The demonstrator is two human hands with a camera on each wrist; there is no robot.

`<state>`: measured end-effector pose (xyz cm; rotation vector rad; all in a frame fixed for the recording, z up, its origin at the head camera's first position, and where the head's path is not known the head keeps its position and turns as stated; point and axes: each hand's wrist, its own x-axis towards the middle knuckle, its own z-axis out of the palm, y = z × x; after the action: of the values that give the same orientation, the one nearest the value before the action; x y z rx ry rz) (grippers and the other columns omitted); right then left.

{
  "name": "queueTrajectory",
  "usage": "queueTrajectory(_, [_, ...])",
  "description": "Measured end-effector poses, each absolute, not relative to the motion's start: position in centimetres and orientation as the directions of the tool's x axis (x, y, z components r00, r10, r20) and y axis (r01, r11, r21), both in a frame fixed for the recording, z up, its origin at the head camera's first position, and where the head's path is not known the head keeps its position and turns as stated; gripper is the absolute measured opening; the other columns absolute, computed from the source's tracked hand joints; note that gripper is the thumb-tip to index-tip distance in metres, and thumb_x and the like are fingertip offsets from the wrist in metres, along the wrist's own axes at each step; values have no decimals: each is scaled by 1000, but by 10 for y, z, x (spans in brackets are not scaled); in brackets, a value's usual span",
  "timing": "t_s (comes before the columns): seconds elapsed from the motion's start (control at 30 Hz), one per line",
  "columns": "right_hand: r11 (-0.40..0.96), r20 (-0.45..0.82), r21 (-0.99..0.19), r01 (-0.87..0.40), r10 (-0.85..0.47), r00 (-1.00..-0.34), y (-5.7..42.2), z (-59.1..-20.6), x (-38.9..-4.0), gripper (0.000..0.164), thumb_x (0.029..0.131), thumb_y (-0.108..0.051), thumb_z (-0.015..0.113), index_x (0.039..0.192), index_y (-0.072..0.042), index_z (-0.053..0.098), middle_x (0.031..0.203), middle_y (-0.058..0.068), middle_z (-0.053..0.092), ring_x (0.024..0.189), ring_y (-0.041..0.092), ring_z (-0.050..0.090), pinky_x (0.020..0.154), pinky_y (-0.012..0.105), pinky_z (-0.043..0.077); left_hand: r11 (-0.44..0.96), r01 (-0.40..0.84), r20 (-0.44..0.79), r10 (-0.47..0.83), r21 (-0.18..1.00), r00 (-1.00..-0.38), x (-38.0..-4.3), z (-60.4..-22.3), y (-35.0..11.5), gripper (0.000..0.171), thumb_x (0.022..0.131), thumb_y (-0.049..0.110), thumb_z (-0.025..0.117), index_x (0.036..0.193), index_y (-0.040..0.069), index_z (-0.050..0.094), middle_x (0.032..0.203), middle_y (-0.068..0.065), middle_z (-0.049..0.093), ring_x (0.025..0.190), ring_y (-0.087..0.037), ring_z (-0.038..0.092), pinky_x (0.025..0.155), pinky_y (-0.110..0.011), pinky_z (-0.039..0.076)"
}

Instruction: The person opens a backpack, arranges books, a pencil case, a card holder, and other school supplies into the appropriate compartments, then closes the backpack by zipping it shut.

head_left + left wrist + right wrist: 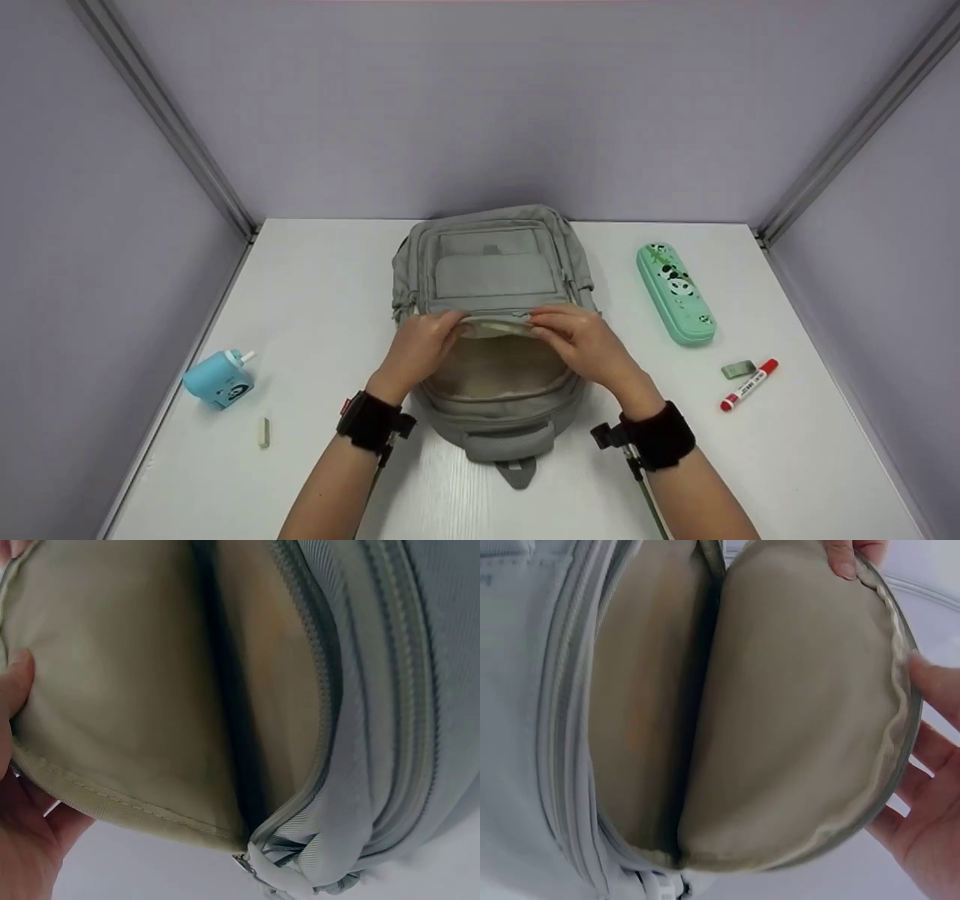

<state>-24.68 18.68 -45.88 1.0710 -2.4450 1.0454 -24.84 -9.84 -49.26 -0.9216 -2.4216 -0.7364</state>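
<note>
A grey backpack (495, 274) lies on the table with its handle (510, 444) end toward me. One of its zipped compartments gapes, and the beige lining (499, 364) shows inside. My left hand (420, 346) pinches the edge of the front flap (120, 690) between thumb and fingers. To its right, my right hand (589, 349) grips the same edge, thumb on the lining side and fingers behind, as the right wrist view shows. Both hands hold the flap up and away from the handle side. The bottom of the compartment is in shadow.
On the right lie a mint-green panda pencil case (676, 294), a small green block (739, 369) and a red-capped marker (748, 385). At left are a blue panda-print bottle (219, 378) with a white spout and a small pale stick (263, 433). Panels (487, 112) enclose the table.
</note>
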Motion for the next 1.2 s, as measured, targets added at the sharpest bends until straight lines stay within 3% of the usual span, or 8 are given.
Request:
queueTrajectory(0.1, [505,503,-508,-698,-484,-716,197,-459,-251,24,95,-14,66,117,-6,71,122,12,64,116,27,59,92,42,49,661,676,574,430,327,-697,-250,-494,-98,15,94,17,67,105,7,67,75,-3,69,54,-15,60,48,-31,47])
queueTrajectory(0.2, [587,468,-527,-615,-403,-786,211,-460,-260,31,98,-19,63,126,-5,66,129,14,59,123,31,53,97,46,45,676,651,574,397,345,-716,-252,-495,-99,15,94,17,67,104,5,67,74,-5,68,53,-17,60,48,-32,47])
queueTrajectory(0.33, [727,357,-537,-428,-263,-896,237,-472,-282,41,100,-27,59,136,-7,57,137,18,52,127,37,47,99,53,40,682,623,570,357,382,-740,-254,-496,-100,16,95,18,65,103,4,66,76,-7,68,56,-18,61,50,-35,48])
queueTrajectory(0.53, [907,181,-397,-139,-71,-981,288,-499,-313,52,99,-28,60,144,-5,46,143,32,37,127,52,39,94,67,36,685,602,563,329,410,-758,-256,-498,-100,17,97,19,63,103,4,66,80,-8,70,62,-20,64,55,-36,51])
queueTrajectory(0.77, [942,-99,-294,162,138,-985,337,-519,-316,68,98,-30,58,153,-4,26,144,47,13,131,65,16,99,74,20,695,591,547,332,409,-769,-256,-499,-99,16,98,20,62,103,5,65,73,-4,66,56,-15,60,50,-32,48])
queueTrajectory(0.93, [929,-234,-273,249,187,-954,344,-526,-310,71,98,-26,57,154,-2,20,132,53,22,120,68,30,92,71,32,704,595,556,336,388,-760,-258,-500,-99,16,98,20,62,101,5,65,69,-4,62,53,-15,57,48,-32,46])
queueTrajectory(1.07, [927,-241,-284,247,181,-954,341,-528,-308,65,97,-18,57,151,-1,27,122,50,31,110,64,42,85,67,40,704,594,566,327,388,-757,-257,-500,-98,16,97,21,62,100,5,64,68,-5,62,53,-16,57,48,-32,45])
queueTrajectory(1.2, [933,-237,-289,216,148,-960,334,-529,-304,63,96,-23,59,150,-3,33,120,48,36,106,61,45,80,63,44,713,583,560,320,389,-764,-257,-502,-98,16,97,21,62,99,5,64,69,-4,63,54,-16,58,48,-32,46])
